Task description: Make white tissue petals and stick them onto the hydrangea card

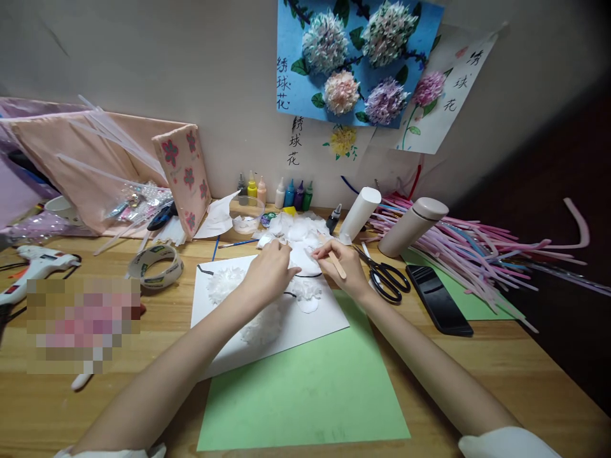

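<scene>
My right hand (344, 266) is closed on a flat wooden craft stick (337, 265), which slants down across its fingers. My left hand (271, 272) reaches over a white sheet (315, 324), its thumb apart from bent fingers at the pile of thin white paper pieces (298, 227); the fingertips are partly hidden. Ruffled white paper flowers (260, 327) sit on the sheet, one half covered by my left forearm. A smaller white tuft (309, 291) and short black lines lie near my left thumb. Beneath the sheet is a green mat (300, 401).
Black scissors (389, 280), a phone (438, 299), a tumbler (414, 226) and pink fuzzy stems (472, 248) lie rightward. Leftward are a tape roll (156, 267) and a glue gun (35, 270). Small paint bottles (280, 193) line the wall beneath a blue flower picture (358, 60).
</scene>
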### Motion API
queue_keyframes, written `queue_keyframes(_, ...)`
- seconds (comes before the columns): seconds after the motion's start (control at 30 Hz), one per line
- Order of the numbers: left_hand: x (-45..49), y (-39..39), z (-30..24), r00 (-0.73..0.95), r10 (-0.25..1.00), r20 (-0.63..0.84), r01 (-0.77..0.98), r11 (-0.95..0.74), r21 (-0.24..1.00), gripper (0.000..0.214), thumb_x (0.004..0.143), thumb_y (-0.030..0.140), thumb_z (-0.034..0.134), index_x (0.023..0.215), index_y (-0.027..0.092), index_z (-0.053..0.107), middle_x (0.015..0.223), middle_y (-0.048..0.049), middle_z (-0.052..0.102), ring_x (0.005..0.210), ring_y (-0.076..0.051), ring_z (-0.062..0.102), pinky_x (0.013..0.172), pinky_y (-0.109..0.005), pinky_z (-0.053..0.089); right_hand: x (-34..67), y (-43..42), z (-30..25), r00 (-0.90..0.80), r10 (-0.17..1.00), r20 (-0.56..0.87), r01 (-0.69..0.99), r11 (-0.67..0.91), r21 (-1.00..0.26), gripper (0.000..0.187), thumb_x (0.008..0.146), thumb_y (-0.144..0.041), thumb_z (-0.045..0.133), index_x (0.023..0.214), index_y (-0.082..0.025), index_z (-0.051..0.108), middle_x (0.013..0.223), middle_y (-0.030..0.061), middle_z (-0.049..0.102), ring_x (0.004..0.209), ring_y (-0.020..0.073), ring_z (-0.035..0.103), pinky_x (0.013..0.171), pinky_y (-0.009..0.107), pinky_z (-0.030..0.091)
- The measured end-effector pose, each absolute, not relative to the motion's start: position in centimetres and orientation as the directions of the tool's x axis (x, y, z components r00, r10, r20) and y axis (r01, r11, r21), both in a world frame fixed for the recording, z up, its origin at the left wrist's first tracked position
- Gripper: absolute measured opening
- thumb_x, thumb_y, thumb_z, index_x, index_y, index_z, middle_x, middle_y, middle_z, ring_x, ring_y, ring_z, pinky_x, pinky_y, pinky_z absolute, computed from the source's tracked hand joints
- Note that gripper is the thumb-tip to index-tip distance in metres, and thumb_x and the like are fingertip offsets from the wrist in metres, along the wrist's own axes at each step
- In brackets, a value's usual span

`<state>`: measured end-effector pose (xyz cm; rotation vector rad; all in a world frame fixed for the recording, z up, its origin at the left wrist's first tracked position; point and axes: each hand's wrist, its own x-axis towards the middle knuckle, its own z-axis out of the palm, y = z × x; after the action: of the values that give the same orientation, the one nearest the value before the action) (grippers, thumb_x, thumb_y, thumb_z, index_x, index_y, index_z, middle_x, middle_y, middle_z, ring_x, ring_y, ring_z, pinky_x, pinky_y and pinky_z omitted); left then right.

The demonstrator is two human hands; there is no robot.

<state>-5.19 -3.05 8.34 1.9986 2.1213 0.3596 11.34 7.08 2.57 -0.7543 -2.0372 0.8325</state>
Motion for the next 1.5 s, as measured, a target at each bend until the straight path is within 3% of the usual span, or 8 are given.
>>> queue_keyframes(0.13, -4.6, -3.5, 7.4, 0.082, 0.993, 0.084, 0.931, -0.107, 0.350, 0.038, 0.084, 0.031, 0.055, 0.117, 0.013, 0.051, 0.116, -0.0124, 0.054, 0.110, -0.024, 0.049, 0.086, -0.031, 0.042, 11.9, 3.6, 2.9, -0.601, 0.724, 0.338, 0.176, 0.532, -0.828, 0.008, 0.076, -0.017, 0.060, 0.076, -0.020, 0.053, 0.084, 0.0040, 0.068, 0.077, 0.0185, 0.066, 0.070, 0.030, 0.050)
queue_keyframes(0.23, -4.9, -3.7, 7.0, 0.170, 0.985, 0.019, 0.893, -0.162, 0.420, 0.018, 0.085, 0.026, 0.050, 0.095, 0.018, 0.063, 0.097, -0.0056, 0.063, 0.091, -0.019, 0.057, 0.073, -0.026, 0.043, 12.5, 1.8, 3.0, -0.624, 0.722, 0.299, 0.199, 0.517, -0.833, 0.008, 0.077, -0.020, 0.060, 0.076, -0.020, 0.051, 0.082, 0.0036, 0.067, 0.077, 0.0181, 0.065, 0.069, 0.029, 0.049)
queue_keyframes(0.33, -5.1, -3.8, 6.8, 0.194, 0.980, -0.037, 0.877, -0.156, 0.454, 0.016, 0.083, 0.023, 0.050, 0.081, 0.019, 0.065, 0.082, -0.0013, 0.067, 0.075, -0.015, 0.059, 0.061, -0.023, 0.039, 13.2, 1.0, 2.7, -0.649, 0.707, 0.280, 0.241, 0.540, -0.806, 0.006, 0.080, -0.023, 0.058, 0.079, -0.020, 0.054, 0.081, 0.0032, 0.066, 0.077, 0.0175, 0.063, 0.068, 0.028, 0.048)
queue_keyframes(0.53, -5.5, -3.8, 6.6, 0.184, 0.971, -0.155, 0.905, -0.105, 0.412, 0.019, 0.072, 0.012, 0.054, 0.077, 0.021, 0.070, 0.082, -0.0003, 0.071, 0.076, -0.016, 0.061, 0.060, -0.023, 0.038, 15.0, 0.9, -0.1, -0.597, 0.664, 0.451, 0.204, 0.669, -0.715, 0.024, 0.090, -0.026, 0.035, 0.102, -0.021, 0.054, 0.075, 0.0029, 0.059, 0.067, 0.0161, 0.057, 0.063, 0.029, 0.044)
queue_keyframes(0.7, -6.0, -3.3, 6.2, 0.203, 0.953, -0.224, 0.912, -0.100, 0.398, 0.023, 0.070, 0.009, 0.053, 0.078, 0.021, 0.071, 0.082, -0.0002, 0.071, 0.076, -0.016, 0.061, 0.060, -0.022, 0.039, 15.5, 0.9, -1.6, -0.692, 0.416, 0.590, 0.042, 0.839, -0.542, 0.023, 0.083, -0.016, 0.031, 0.072, -0.022, 0.050, 0.058, 0.0001, 0.047, 0.054, 0.0154, 0.045, 0.055, 0.028, 0.037)
queue_keyframes(0.83, -6.3, -2.8, 5.4, 0.207, 0.952, -0.224, 0.908, -0.101, 0.406, 0.024, 0.070, 0.008, 0.054, 0.079, 0.021, 0.072, 0.081, -0.0009, 0.071, 0.075, -0.016, 0.061, 0.059, -0.022, 0.039, 14.9, 0.8, -1.4, -0.761, 0.344, 0.551, 0.017, 0.859, -0.512, 0.019, 0.078, -0.013, 0.031, 0.065, -0.022, 0.043, 0.054, -0.0003, 0.043, 0.051, 0.0156, 0.040, 0.052, 0.028, 0.033)
queue_keyframes(1.3, -5.6, -2.5, 4.5, 0.210, 0.958, -0.193, 0.837, -0.075, 0.542, 0.019, 0.068, 0.011, 0.054, 0.077, 0.016, 0.070, 0.078, -0.0035, 0.069, 0.071, -0.014, 0.059, 0.061, -0.022, 0.041, 14.8, 0.9, -1.6, -0.737, 0.460, 0.494, 0.142, 0.821, -0.552, 0.017, 0.077, -0.011, 0.033, 0.067, -0.022, 0.042, 0.059, 0.0000, 0.043, 0.056, 0.0158, 0.040, 0.057, 0.029, 0.033)
queue_keyframes(1.5, -5.3, -2.1, 3.5, 0.185, 0.976, -0.118, 0.852, -0.099, 0.514, 0.019, 0.070, 0.013, 0.051, 0.077, 0.014, 0.069, 0.077, -0.0051, 0.069, 0.069, -0.015, 0.058, 0.063, -0.024, 0.042, 14.8, 0.8, -1.8, -0.738, 0.479, 0.475, 0.165, 0.811, -0.561, 0.017, 0.078, -0.012, 0.033, 0.066, -0.022, 0.040, 0.059, 0.0001, 0.041, 0.057, 0.0161, 0.039, 0.056, 0.029, 0.032)
